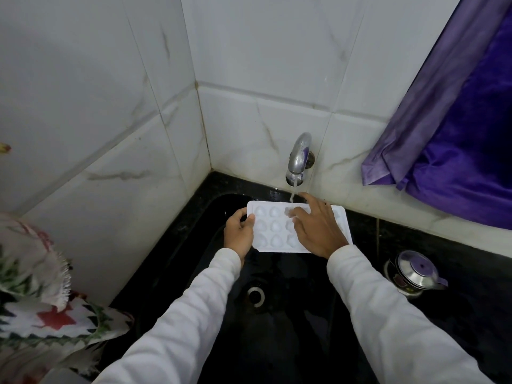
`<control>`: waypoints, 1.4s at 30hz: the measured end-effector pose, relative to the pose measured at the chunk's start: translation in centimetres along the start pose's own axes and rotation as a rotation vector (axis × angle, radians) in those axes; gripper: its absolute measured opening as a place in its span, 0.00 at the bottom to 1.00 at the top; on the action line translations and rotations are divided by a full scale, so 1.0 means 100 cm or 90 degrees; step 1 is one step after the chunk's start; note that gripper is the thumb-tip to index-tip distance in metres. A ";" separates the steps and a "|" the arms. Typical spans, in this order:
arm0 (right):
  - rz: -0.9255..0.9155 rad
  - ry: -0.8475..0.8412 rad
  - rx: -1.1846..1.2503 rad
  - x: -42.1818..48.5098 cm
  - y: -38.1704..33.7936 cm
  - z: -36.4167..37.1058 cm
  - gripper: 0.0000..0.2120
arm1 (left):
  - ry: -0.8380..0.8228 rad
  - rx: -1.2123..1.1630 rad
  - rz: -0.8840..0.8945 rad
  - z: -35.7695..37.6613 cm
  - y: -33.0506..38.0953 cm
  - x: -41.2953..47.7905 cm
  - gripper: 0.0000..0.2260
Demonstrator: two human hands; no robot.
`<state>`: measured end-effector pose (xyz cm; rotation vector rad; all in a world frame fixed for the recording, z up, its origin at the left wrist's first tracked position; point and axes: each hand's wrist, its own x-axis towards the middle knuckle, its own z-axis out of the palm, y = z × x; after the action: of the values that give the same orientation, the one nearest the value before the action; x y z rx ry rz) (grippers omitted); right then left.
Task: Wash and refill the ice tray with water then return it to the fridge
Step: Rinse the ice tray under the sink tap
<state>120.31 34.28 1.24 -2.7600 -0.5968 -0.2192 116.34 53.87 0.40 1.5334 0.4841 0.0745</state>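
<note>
A white ice tray with rounded cups is held flat over the black sink, under the chrome tap. Water runs from the tap onto the tray's far edge. My left hand grips the tray's left end, thumb on top. My right hand lies spread across the tray's right half, fingers apart and touching the cups near the stream. That hand hides the tray's right part.
The sink drain lies below the tray. A steel pot with a lid stands on the black counter at the right. A purple curtain hangs at the upper right. Patterned cloth lies at the left.
</note>
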 end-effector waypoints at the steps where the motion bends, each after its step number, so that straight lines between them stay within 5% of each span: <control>1: -0.002 0.001 0.001 0.000 -0.001 0.000 0.19 | 0.000 -0.001 -0.001 0.000 0.000 0.000 0.10; 8: -0.006 -0.013 0.023 0.003 0.001 -0.005 0.15 | 0.011 0.000 -0.003 -0.001 0.004 0.005 0.07; 15: 0.032 0.061 0.206 0.000 0.001 -0.009 0.07 | 0.027 0.001 -0.010 0.000 0.013 0.017 0.10; 28: -0.010 -0.021 0.064 -0.002 -0.005 -0.007 0.21 | 0.037 -0.013 -0.034 0.005 0.019 0.023 0.12; 42: -0.009 -0.027 0.060 0.000 -0.005 -0.005 0.19 | 0.038 -0.022 -0.026 0.004 0.020 0.023 0.07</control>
<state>120.01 34.57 1.79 -2.6765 -0.6222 -0.1317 119.03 54.39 1.73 1.4907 0.5585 0.0961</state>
